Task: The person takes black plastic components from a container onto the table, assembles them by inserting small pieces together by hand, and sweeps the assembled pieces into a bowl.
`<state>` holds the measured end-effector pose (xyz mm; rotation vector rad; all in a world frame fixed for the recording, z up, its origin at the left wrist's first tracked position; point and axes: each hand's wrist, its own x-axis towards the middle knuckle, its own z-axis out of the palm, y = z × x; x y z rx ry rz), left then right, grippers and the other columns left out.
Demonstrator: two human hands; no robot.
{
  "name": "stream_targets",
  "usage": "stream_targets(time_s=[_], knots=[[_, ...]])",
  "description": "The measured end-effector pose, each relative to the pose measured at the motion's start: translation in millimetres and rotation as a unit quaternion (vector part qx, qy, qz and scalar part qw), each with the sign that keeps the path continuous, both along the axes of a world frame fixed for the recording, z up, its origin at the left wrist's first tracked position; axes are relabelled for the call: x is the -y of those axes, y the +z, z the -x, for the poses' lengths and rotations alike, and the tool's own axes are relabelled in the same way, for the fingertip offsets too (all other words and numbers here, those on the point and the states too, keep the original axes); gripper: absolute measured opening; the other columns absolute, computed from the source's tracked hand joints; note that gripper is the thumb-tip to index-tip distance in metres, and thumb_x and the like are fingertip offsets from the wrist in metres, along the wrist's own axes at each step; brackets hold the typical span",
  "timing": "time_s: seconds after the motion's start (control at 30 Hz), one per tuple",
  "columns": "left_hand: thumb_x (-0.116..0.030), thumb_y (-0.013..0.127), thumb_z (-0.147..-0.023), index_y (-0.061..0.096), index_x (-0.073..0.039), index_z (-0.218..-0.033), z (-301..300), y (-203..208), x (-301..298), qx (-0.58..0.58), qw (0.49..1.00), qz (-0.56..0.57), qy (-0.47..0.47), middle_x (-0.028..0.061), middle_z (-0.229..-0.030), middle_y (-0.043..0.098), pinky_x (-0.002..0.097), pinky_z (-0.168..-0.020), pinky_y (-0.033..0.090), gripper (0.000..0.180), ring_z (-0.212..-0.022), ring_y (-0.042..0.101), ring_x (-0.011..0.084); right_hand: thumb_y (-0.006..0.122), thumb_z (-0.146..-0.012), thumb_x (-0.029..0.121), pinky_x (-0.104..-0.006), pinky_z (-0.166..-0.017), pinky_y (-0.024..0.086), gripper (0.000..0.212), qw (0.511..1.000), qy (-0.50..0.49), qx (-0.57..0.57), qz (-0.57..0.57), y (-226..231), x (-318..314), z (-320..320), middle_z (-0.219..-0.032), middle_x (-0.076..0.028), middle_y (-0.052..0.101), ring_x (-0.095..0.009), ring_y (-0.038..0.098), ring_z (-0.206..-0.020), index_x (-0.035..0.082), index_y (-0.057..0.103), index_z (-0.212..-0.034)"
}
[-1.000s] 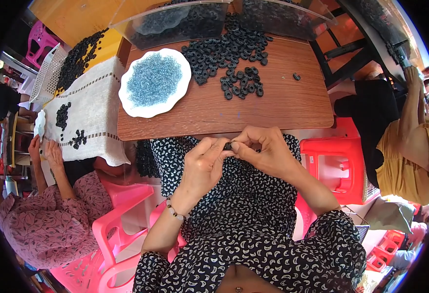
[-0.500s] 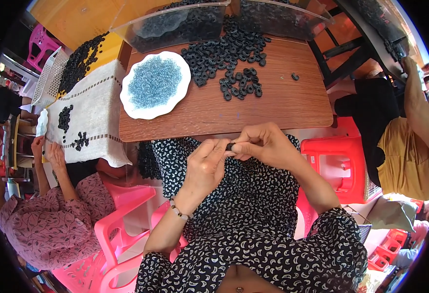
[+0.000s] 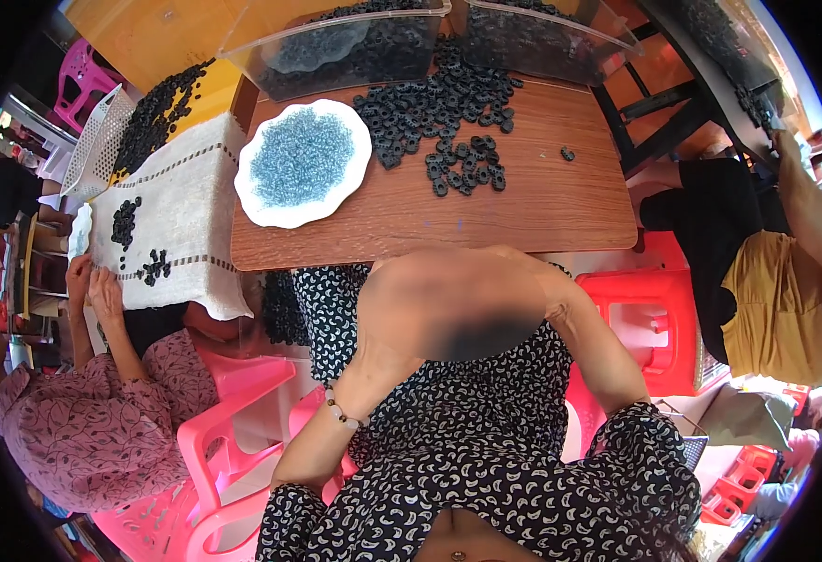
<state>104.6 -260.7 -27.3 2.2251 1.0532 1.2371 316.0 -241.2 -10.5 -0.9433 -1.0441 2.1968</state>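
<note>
Way in along the front and right; back and left crowded

Ahead of your hands [image 3: 388, 323], blurred at the near edge of the worktop [image 3: 551, 206], bare wood runs as a broad front strip. It widens to your right, where just a lone piece [image 3: 567, 154] sits in the path. Between the plate [image 3: 285, 218] and the cluster [image 3: 465, 169] you have a lane that ends at the heap [image 3: 444, 98]. The heap reaches right beside the plate, and the bins [image 3: 271, 75] wall off the back. The plate fills your left edge; past it, the cloth [image 3: 182, 201] carries loose pieces [image 3: 155, 268], with a co-worker's hands [image 3: 105, 293] at its far side.
</note>
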Motion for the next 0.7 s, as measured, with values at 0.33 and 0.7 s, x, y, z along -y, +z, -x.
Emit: stream_targets(time_s=[0.33, 0.7], knots=[[-0.005, 0.082, -0.071, 0.073, -0.002, -0.105, 2, 5, 2, 0.002, 1.000, -0.023, 0.005, 0.0102, -0.099, 0.058, 0.0389, -0.075, 0.047, 0.035, -0.089, 0.057, 0.0276, 0.065, -0.099, 0.029, -0.0495, -0.108, 0.049, 0.058, 0.975, 0.038, -0.205, 0.076, -27, 5, 1, -0.124, -0.017, 0.066, -0.027, 0.064, -0.120, -0.010, 0.050, -0.139], [-0.001, 0.080, -0.072, 0.070, 0.004, -0.106, 6, 6, -2, 0.005, 1.000, 0.007, -0.026, 0.0130, -0.102, 0.056, 0.0384, -0.074, 0.050, 0.036, -0.091, 0.058, 0.0286, 0.067, -0.097, 0.030, -0.0493, -0.109, 0.048, 0.057, 0.967, 0.004, -0.226, 0.119, -33, 8, 6, -0.120, -0.018, 0.067, -0.029, 0.065, -0.116, -0.009, 0.053, -0.135]])
